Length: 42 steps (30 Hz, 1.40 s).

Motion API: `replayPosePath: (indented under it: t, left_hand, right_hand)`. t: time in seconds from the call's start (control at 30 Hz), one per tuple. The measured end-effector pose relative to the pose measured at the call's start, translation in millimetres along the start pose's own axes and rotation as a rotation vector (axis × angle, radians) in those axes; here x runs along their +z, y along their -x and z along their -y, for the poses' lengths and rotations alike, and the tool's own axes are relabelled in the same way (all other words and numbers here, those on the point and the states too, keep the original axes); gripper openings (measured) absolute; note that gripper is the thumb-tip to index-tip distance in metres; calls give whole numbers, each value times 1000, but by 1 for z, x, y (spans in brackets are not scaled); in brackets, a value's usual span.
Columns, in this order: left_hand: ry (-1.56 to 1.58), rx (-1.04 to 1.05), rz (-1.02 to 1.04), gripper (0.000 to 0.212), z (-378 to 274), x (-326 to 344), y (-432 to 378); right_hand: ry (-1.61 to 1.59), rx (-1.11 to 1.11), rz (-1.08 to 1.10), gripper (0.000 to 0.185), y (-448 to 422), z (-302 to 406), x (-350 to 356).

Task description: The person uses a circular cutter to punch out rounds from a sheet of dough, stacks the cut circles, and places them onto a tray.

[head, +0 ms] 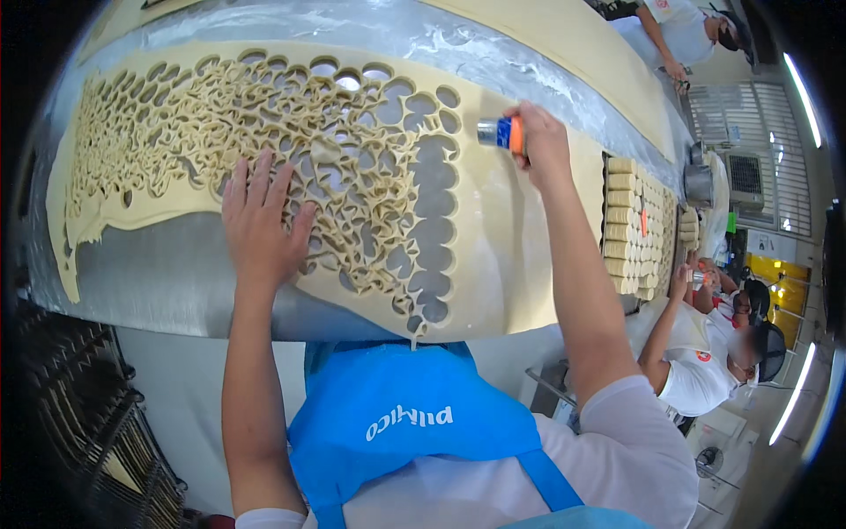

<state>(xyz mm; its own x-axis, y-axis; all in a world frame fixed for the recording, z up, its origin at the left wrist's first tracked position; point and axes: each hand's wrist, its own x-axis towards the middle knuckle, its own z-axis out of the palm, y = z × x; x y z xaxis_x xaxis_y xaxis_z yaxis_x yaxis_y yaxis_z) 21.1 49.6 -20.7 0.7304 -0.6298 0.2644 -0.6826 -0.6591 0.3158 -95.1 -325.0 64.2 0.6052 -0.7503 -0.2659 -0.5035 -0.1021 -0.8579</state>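
My right hand (543, 142) grips a round metal dough cutter (492, 132) wrapped in blue and orange, held at the uncut part of a rolled dough sheet (492, 225). Whether the cutter touches the dough, I cannot tell. My left hand (264, 218) lies palm down with spread fingers on the cut part of the sheet, over a web of dough scraps (357, 178) with many round holes. A column of joined round cutouts shows bare metal between the scraps and the smooth dough.
Stacked dough rounds (628, 225) fill a tray right of the sheet. Another dough sheet (562, 40) lies across the metal table (158, 278). Dark racks (99, 410) stand at lower left. Co-workers (700, 357) stand at right, one holding a cutter; another person (681, 33) is at upper right.
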Motion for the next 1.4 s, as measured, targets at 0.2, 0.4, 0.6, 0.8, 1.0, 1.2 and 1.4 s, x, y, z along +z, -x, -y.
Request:
replayPosePath:
  t: [0.2, 0.4, 0.6, 0.8, 1.0, 1.2, 1.4]
  left_hand:
    - [9, 10, 9, 54, -1, -2, -3]
    - [31, 9, 4, 54, 0, 0, -4]
    - [57, 3, -5, 56, 2, 4, 3]
    - [42, -96, 96, 64, -25, -4, 30]
    - [0, -126, 132, 66, -28, -8, 29]
    - [-24, -144, 114, 65, -28, -6, 29]
    - [-41, -139, 109, 66, -28, -1, 30]
  right_hand:
    - [553, -419, 33, 47, -56, 8, 14]
    - [692, -369, 39, 48, -56, 18, 26]
    - [874, -287, -56, 43, -49, 21, 44]
    - [1013, -295, -141, 40, -50, 11, 61]
    - [1052, -643, 141, 37, -66, 9, 35]
    - [702, -426, 124, 42, -44, 25, 18]
    - [678, -299, 58, 47, -12, 13, 19]
